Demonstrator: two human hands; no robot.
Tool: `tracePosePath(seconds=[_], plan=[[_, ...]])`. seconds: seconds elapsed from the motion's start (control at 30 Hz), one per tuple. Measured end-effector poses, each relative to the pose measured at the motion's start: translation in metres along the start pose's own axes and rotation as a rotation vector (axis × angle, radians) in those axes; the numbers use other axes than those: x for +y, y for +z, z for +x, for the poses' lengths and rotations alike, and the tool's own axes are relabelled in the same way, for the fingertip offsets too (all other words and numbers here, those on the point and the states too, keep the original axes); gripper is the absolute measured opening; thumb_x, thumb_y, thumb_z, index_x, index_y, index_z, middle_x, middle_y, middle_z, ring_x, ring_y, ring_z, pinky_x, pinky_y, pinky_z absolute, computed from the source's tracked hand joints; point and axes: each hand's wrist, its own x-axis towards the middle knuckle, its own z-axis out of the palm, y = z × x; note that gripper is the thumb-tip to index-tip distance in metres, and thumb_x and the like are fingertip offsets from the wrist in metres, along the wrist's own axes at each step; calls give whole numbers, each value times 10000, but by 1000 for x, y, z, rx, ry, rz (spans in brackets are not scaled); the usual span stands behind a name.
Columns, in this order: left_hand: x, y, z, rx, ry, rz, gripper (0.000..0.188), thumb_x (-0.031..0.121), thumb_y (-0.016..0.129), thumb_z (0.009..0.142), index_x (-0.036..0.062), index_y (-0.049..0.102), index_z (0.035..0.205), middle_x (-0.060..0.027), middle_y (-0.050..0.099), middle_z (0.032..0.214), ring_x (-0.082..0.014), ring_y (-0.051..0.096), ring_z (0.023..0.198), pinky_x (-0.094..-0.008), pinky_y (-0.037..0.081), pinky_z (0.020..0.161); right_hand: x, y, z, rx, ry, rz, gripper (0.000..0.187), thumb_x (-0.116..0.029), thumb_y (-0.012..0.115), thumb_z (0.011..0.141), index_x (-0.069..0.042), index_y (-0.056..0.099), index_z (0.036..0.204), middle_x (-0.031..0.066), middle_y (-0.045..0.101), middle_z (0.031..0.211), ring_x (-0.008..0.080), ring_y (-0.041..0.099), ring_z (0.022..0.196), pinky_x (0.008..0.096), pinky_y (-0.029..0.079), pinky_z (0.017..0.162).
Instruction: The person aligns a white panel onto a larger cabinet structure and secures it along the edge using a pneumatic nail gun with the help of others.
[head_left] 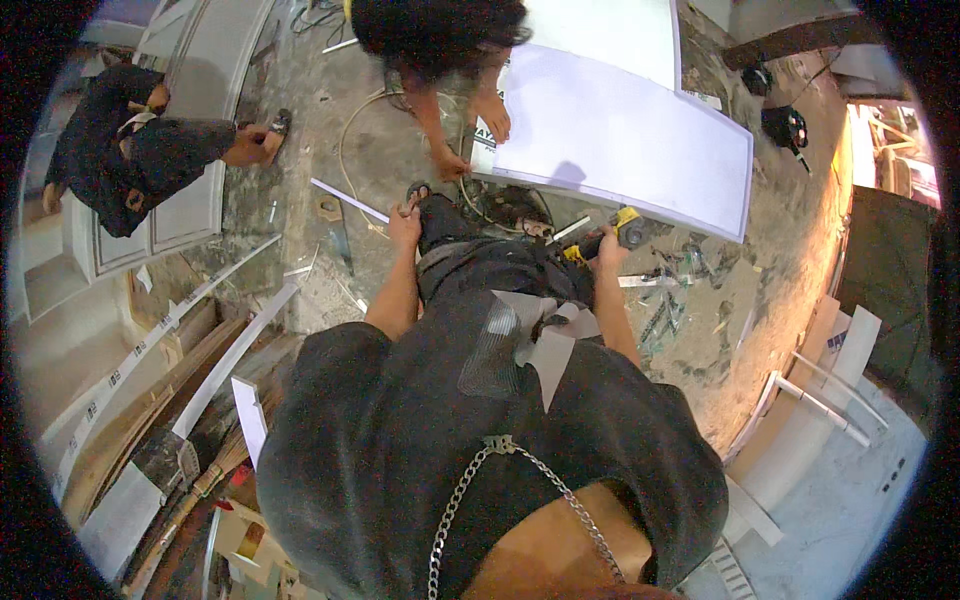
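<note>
My right hand is closed around a yellow and black cordless drill, beside my right leg and just short of a white panel. Over by my left knee, my left hand has its fingers drawn together; whatever they hold, if anything, is too small to make out. The large white panel, with a raised rim, lies ahead of me. Across from me a co-worker bends over its left end, one hand on the panel and the other hand at its near corner.
At the left, another person sits by white cabinet frames. Long white strips and boards lie at the lower left. A hose curls over the floor. Scraps litter the right, near a black tool.
</note>
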Motion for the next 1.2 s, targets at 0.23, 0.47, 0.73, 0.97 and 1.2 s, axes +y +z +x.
tracePosePath(seconds=[0.23, 0.47, 0.73, 0.97, 1.2], plan=[[-117, -55, 99, -198, -14, 31, 376, 311, 662, 833, -17, 685, 1014, -226, 697, 942, -311, 683, 903, -411, 529, 793, 33, 32, -56, -12, 290, 42, 132, -72, 649, 839, 5, 571, 913, 118, 634, 781, 263, 645, 630, 394, 554, 541], [-44, 84, 65, -70, -300, -459, 342, 361, 662, 858, 36, 707, 956, -138, 721, 1020, -273, 686, 938, -404, 530, 788, -15, -24, 23, -237, -48, -975, 183, -26, 679, 804, 33, 608, 962, 130, 663, 819, 280, 679, 698, 400, 587, 623], [-47, 232, -50, -368, -320, -819, 244, 245, 671, 882, 58, 699, 1036, -100, 715, 933, -249, 682, 890, -389, 529, 769, -5, 99, -65, -625, 283, -827, 229, 11, 654, 771, -3, 568, 982, 99, 611, 796, 237, 654, 656, 349, 534, 544], [-53, 265, 28, -306, -313, -754, 346, 246, 638, 917, 81, 625, 1220, -160, 674, 1004, -312, 669, 924, -418, 526, 805, 73, 176, -51, -733, 232, -1048, 389, 43, 597, 763, 13, 535, 1146, 117, 617, 1013, 209, 609, 638, 315, 526, 577], [-47, 272, 69, -116, 99, -760, 356, 150, 577, 932, 122, 606, 1286, -111, 605, 1095, -304, 637, 982, -404, 520, 853, 106, 212, -28, -948, 116, -986, 430, 64, 605, 746, 27, 529, 1167, 126, 612, 1068, 223, 601, 614, 328, 510, 566]])
